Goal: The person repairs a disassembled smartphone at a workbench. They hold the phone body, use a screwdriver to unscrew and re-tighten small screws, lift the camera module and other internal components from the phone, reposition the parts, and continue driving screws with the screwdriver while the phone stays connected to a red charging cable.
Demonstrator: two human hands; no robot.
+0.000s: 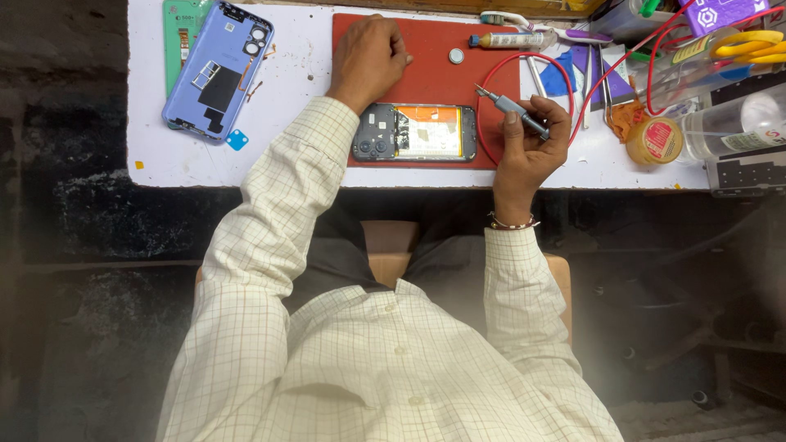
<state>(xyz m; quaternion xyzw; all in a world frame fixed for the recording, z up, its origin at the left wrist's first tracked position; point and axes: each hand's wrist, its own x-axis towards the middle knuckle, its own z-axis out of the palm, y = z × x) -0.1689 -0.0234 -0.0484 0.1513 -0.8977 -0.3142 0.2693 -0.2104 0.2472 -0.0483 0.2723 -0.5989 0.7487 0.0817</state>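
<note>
While a flat white table (205,155) bears everything, a smooth red rectangular mat (434,69) lies on it under the opened phone (415,133), whose long axis runs left to right, camera end leftward, its orange-and-white insides showing. Off the mat lies a glossy lavender back cover (219,69). Left hand (368,57) rests loosely curled on the mat, holding nothing. Right hand (532,139) pinches a slim grey metal screwdriver (512,105), tip pointing up-left.

tabletop (295,155): white | red mat (434,74) at centre | lilac phone back cover (219,69) left | small tin (653,141), clear bottle (733,124) right
</note>
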